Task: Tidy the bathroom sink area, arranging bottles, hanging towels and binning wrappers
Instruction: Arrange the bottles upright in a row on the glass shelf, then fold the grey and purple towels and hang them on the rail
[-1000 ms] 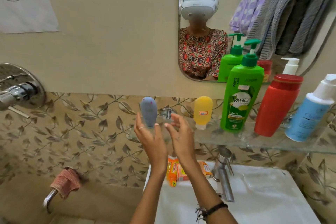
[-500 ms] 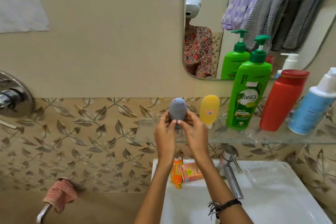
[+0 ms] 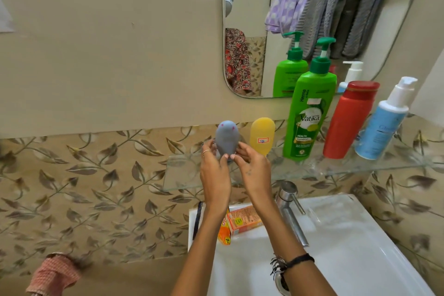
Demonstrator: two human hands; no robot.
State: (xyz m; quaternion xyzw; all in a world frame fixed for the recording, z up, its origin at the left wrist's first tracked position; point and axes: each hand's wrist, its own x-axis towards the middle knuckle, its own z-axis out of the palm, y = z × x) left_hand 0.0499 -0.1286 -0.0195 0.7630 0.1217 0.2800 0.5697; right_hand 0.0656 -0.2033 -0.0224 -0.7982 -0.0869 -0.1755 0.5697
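Observation:
A small grey squeeze bottle (image 3: pixel 226 139) stands cap-down on the glass shelf (image 3: pixel 336 168), just left of a yellow squeeze bottle (image 3: pixel 262 136). My left hand (image 3: pixel 213 170) and my right hand (image 3: pixel 252 166) pinch the grey bottle's lower part from both sides with fingertips. Further right on the shelf stand a green Vatika pump bottle (image 3: pixel 308 113), a red bottle (image 3: pixel 348 120) and a blue-and-white pump bottle (image 3: pixel 382 122). Orange wrappers and a small box (image 3: pixel 242 220) lie on the sink's back left corner, partly hidden by my forearms.
The white sink (image 3: pixel 348 247) with a steel tap (image 3: pixel 292 211) lies below the shelf. A mirror (image 3: pixel 312 19) above reflects hanging towels. A pink checked cloth (image 3: pixel 54 274) hangs on a bar at the lower left. Leaf-patterned tiles cover the wall.
The grey bottle has moved right along the shelf, from apart to close beside the yellow bottle. Both hands went from loosely around it to pinching its base. The view shifted left.

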